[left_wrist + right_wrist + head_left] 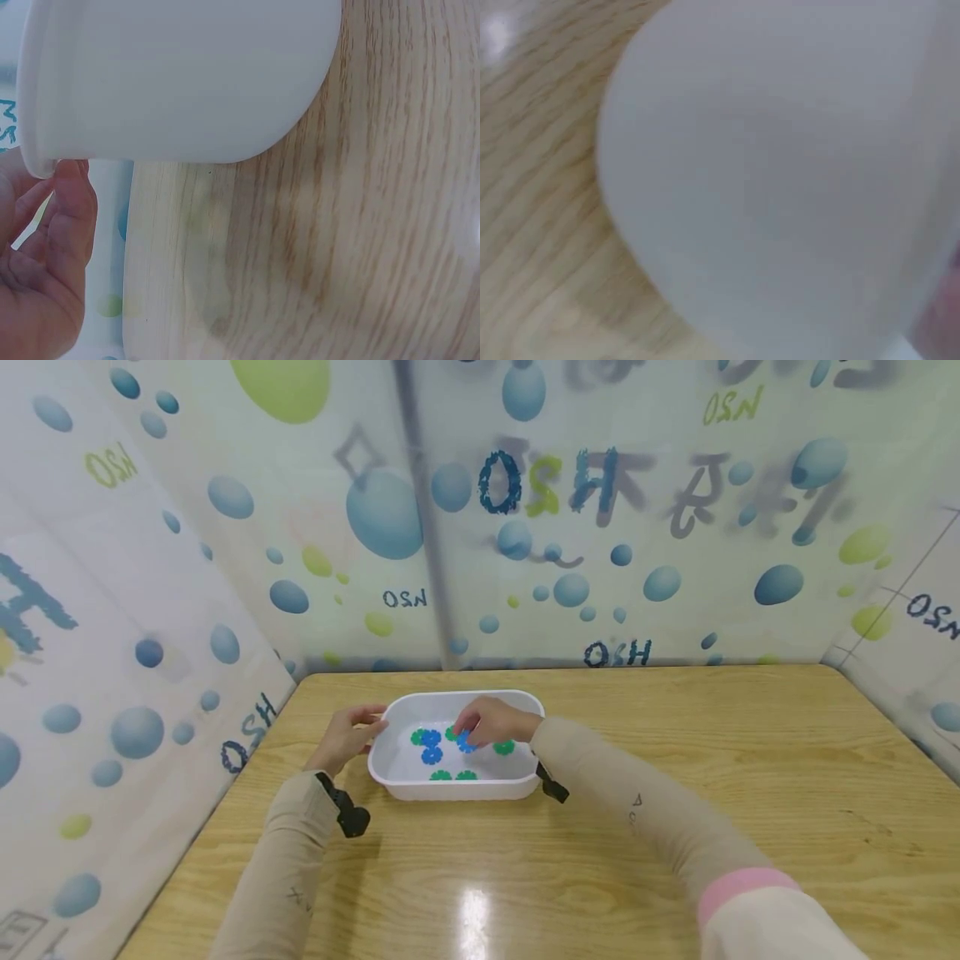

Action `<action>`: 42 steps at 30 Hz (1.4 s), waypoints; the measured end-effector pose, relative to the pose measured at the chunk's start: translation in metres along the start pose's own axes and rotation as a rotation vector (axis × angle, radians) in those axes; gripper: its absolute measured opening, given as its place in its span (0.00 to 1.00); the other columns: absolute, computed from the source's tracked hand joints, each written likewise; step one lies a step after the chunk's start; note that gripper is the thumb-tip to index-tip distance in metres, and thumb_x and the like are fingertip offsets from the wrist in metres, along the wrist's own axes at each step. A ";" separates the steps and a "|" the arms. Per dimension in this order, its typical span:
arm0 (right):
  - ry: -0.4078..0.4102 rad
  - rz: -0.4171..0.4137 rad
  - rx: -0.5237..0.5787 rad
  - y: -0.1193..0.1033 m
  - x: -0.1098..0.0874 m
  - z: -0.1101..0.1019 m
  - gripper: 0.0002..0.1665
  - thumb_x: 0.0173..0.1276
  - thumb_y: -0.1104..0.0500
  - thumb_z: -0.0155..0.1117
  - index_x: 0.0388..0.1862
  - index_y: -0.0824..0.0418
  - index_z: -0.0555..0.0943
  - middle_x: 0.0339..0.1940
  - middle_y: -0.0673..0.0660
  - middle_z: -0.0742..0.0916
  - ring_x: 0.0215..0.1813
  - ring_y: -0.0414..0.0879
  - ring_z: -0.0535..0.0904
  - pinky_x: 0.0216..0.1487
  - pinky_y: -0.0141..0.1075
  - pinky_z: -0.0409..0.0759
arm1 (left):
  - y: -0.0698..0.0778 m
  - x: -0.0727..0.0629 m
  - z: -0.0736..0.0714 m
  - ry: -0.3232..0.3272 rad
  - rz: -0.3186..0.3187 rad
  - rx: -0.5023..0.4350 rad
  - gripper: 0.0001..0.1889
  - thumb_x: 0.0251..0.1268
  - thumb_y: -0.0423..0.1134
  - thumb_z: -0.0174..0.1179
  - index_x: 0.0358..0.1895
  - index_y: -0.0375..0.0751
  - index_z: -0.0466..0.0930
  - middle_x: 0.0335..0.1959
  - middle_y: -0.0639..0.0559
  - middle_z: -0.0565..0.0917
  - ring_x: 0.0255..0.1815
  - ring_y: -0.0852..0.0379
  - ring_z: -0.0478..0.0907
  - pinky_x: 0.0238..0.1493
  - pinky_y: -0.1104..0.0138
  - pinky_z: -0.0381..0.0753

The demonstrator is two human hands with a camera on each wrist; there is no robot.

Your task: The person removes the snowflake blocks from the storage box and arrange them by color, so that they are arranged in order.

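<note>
A white plastic tub (457,789) with a rolled rim stands on the table. Its left end is held by my left hand (348,737), thumb at the rim and fingers outside; the left wrist view shows that hand (52,255) at the rim's corner. My right hand (495,722) reaches down inside the tub, fingers bent over a blue snowflake disc (467,743). Whether they pinch it is hidden. Blue snowflake discs (431,755) and green snowflake discs (440,775) lie about the tub's floor. In the right wrist view, the tub's wall (765,180) hides most of that hand.
The wooden table (675,718) carries the tub near its back left part. Patterned sheets (480,568) hang behind and at both sides. Dark straps (351,814) sit on the wrists over beige sleeves.
</note>
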State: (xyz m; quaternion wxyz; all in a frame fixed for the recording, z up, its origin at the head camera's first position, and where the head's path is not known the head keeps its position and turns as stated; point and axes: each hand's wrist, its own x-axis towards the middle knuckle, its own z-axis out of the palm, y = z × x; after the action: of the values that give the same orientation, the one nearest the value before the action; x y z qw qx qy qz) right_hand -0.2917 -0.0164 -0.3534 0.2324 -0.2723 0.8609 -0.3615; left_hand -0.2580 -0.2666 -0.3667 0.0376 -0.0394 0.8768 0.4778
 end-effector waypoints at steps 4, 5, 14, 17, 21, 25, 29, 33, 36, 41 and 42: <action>0.022 -0.027 0.024 0.006 -0.013 -0.008 0.13 0.58 0.68 0.61 0.43 0.65 0.80 0.36 0.53 0.81 0.36 0.44 0.75 0.37 0.30 0.77 | 0.000 0.000 0.000 -0.004 -0.008 -0.007 0.20 0.64 0.36 0.51 0.59 0.35 0.66 0.49 0.37 0.70 0.44 0.48 0.71 0.34 0.66 0.77; 0.026 -0.034 0.032 0.008 -0.017 -0.010 0.13 0.58 0.68 0.61 0.43 0.65 0.79 0.36 0.54 0.80 0.36 0.44 0.75 0.37 0.30 0.77 | -0.001 0.000 0.001 -0.006 -0.010 -0.008 0.20 0.64 0.36 0.51 0.59 0.36 0.66 0.49 0.38 0.70 0.44 0.48 0.71 0.34 0.66 0.77; 0.052 -0.089 0.189 0.023 -0.052 -0.035 0.13 0.61 0.69 0.56 0.46 0.68 0.76 0.40 0.58 0.80 0.40 0.47 0.76 0.40 0.35 0.77 | 0.000 0.001 0.001 -0.002 -0.004 -0.003 0.20 0.64 0.37 0.52 0.59 0.35 0.66 0.50 0.37 0.70 0.46 0.46 0.71 0.34 0.65 0.78; 0.071 -0.116 0.208 0.027 -0.065 -0.045 0.14 0.62 0.68 0.56 0.47 0.69 0.75 0.43 0.59 0.79 0.42 0.47 0.77 0.41 0.37 0.77 | 0.000 0.001 0.001 -0.008 0.006 -0.005 0.21 0.64 0.36 0.51 0.59 0.34 0.66 0.50 0.36 0.70 0.47 0.44 0.71 0.35 0.64 0.78; 0.105 -0.130 0.222 0.034 -0.080 -0.057 0.13 0.62 0.66 0.57 0.46 0.67 0.76 0.44 0.60 0.79 0.42 0.48 0.77 0.42 0.41 0.77 | 0.001 0.000 0.001 -0.006 0.003 -0.006 0.20 0.64 0.35 0.51 0.59 0.34 0.66 0.49 0.36 0.70 0.47 0.44 0.71 0.35 0.64 0.78; 0.131 -0.114 0.253 0.046 -0.095 -0.069 0.15 0.62 0.64 0.57 0.47 0.68 0.75 0.43 0.60 0.79 0.42 0.49 0.77 0.44 0.46 0.75 | 0.001 -0.001 0.001 -0.006 0.005 -0.001 0.20 0.64 0.35 0.51 0.59 0.34 0.66 0.49 0.36 0.70 0.45 0.45 0.71 0.35 0.64 0.78; 0.157 -0.101 0.265 0.062 -0.106 -0.078 0.16 0.62 0.63 0.57 0.49 0.69 0.73 0.43 0.60 0.79 0.42 0.48 0.77 0.44 0.46 0.75 | 0.000 -0.001 0.000 -0.009 0.008 -0.005 0.21 0.64 0.36 0.51 0.59 0.34 0.66 0.49 0.36 0.70 0.45 0.46 0.71 0.35 0.64 0.78; 0.194 -0.100 0.250 0.078 -0.115 -0.085 0.16 0.63 0.63 0.57 0.48 0.69 0.73 0.44 0.62 0.79 0.42 0.47 0.77 0.43 0.43 0.76 | 0.000 -0.001 -0.001 -0.009 -0.001 -0.009 0.21 0.64 0.37 0.51 0.59 0.34 0.65 0.50 0.36 0.70 0.45 0.46 0.71 0.36 0.64 0.77; 0.219 -0.092 0.243 0.088 -0.121 -0.088 0.16 0.63 0.65 0.56 0.48 0.72 0.72 0.44 0.64 0.79 0.41 0.47 0.77 0.42 0.41 0.77 | 0.001 -0.002 -0.001 -0.011 -0.005 -0.011 0.21 0.64 0.37 0.51 0.59 0.34 0.65 0.50 0.36 0.70 0.46 0.46 0.71 0.36 0.64 0.77; 0.245 -0.052 0.218 0.103 -0.126 -0.086 0.16 0.63 0.66 0.55 0.49 0.73 0.73 0.42 0.64 0.79 0.40 0.47 0.78 0.41 0.40 0.77 | 0.002 -0.002 -0.001 -0.012 -0.003 -0.011 0.21 0.64 0.37 0.51 0.59 0.34 0.65 0.50 0.36 0.70 0.45 0.46 0.71 0.36 0.65 0.77; 0.249 -0.046 0.217 0.106 -0.127 -0.086 0.16 0.63 0.66 0.54 0.49 0.74 0.72 0.42 0.64 0.79 0.40 0.47 0.78 0.41 0.40 0.77 | 0.002 -0.001 0.000 -0.012 -0.004 -0.010 0.21 0.64 0.37 0.51 0.59 0.34 0.65 0.49 0.37 0.70 0.45 0.47 0.71 0.35 0.65 0.77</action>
State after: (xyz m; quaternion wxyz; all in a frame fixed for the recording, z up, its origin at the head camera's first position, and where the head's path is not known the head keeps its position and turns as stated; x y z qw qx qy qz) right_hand -0.2806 0.1696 -0.3533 0.1437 -0.2182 0.8325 -0.4886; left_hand -0.2569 -0.2660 -0.3650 0.0438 -0.0386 0.8740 0.4824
